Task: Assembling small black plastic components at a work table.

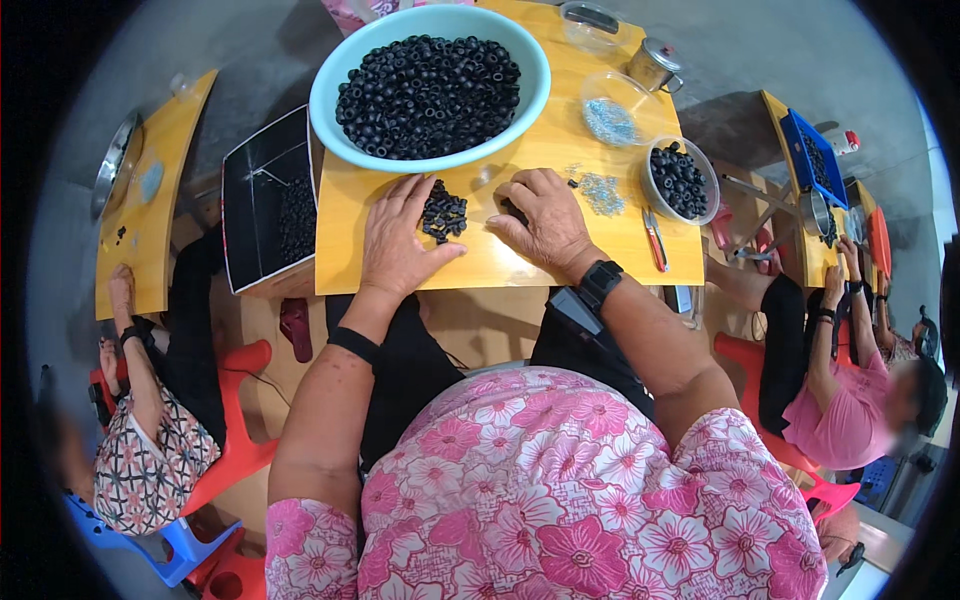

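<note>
My left hand lies on the yellow table, fingers stretched out and thumb apart. It curves around the left side of a small pile of black ring-shaped pieces. To the right of that pile, my right hand rests with its fingers curled down toward the thumb. Some black pieces show under its fingers, and the palm hides how many there are. Beyond both hands stands a large light-blue basin heaped with the same black rings.
At right are a clear bowl of black parts, loose small clear-blue pieces, red-handled snips, a tub of clear-blue pieces and a metal mug. A black-lined box stands left. Other people sit at tables on both sides.
</note>
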{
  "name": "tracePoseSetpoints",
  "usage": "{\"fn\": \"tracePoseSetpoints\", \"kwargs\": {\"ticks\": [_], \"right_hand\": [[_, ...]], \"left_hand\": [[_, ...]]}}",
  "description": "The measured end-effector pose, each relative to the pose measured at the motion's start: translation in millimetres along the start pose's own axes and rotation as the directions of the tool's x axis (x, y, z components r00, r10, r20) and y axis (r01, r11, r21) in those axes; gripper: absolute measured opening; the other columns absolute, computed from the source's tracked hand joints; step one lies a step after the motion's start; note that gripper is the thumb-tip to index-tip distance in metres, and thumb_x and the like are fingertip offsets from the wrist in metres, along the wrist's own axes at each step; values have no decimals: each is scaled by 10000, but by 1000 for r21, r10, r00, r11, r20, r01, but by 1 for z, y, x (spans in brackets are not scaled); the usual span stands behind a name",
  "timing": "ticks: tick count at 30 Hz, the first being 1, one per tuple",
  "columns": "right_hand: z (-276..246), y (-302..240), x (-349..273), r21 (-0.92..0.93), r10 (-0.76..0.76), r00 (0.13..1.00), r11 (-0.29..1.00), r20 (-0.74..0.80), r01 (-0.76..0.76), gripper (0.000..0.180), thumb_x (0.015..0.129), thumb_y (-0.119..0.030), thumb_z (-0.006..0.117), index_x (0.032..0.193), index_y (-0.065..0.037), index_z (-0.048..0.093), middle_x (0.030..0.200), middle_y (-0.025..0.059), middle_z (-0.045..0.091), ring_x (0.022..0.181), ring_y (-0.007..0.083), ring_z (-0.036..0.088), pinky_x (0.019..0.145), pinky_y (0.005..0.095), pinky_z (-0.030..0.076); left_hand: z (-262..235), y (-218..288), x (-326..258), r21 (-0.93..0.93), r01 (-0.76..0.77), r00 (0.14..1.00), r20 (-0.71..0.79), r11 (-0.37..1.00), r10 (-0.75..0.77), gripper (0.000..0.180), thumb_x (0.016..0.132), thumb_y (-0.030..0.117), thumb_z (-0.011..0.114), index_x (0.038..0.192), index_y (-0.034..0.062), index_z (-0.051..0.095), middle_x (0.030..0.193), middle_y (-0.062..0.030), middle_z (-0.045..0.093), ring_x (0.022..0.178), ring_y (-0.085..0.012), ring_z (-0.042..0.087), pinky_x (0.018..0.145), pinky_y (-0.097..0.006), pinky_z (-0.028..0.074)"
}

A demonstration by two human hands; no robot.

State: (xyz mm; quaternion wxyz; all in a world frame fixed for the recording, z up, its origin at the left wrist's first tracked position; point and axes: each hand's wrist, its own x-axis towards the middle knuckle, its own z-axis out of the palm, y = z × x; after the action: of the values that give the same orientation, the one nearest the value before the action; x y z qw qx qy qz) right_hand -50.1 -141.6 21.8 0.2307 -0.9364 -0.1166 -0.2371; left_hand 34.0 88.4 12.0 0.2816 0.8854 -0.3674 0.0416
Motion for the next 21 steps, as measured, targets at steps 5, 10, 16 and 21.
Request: {"fn": "tracePoseSetpoints", "kwargs": {"ticks": [5,10,16,21], "right_hand": [[-2,1,-3,75,26,997,997,-73,-21,320,844,-215,707,1104,-40,644,1064,154,604,1000,363,555,903,428,463],[-15,6,-22,247,217,968,952,-122,-182,280,882,-92,649,1155,-27,642,1118,186,633,1037,396,591,927,416,485],[-35,0,-49,454,488,840,820,-236,-349,270,871,-7,679,1140,-28,667,1094,89,681,967,160,637,828,296,520],[-45,2,-58,416,512,840,813,-178,-408,256,861,25,673,1112,-23,671,1042,85,663,919,154,632,774,283,522]], "left_hand": [[-1,3,0,-6,15,1000,12,1000,-15,963,636,413,849,1448,68,462,1476,-151,464,1354,-335,417,1151,-442,300],[-2,0,1,-17,-3,1000,-12,1000,3,953,643,406,845,1445,63,463,1480,-155,459,1342,-337,428,1142,-441,308],[-5,3,2,-5,39,999,16,999,-39,945,639,335,860,1451,73,454,1479,-155,463,1345,-344,431,1131,-448,335],[-6,5,1,-47,51,999,0,998,-51,949,640,298,860,1462,72,443,1484,-160,456,1342,-358,435,1132,-441,346]]}}
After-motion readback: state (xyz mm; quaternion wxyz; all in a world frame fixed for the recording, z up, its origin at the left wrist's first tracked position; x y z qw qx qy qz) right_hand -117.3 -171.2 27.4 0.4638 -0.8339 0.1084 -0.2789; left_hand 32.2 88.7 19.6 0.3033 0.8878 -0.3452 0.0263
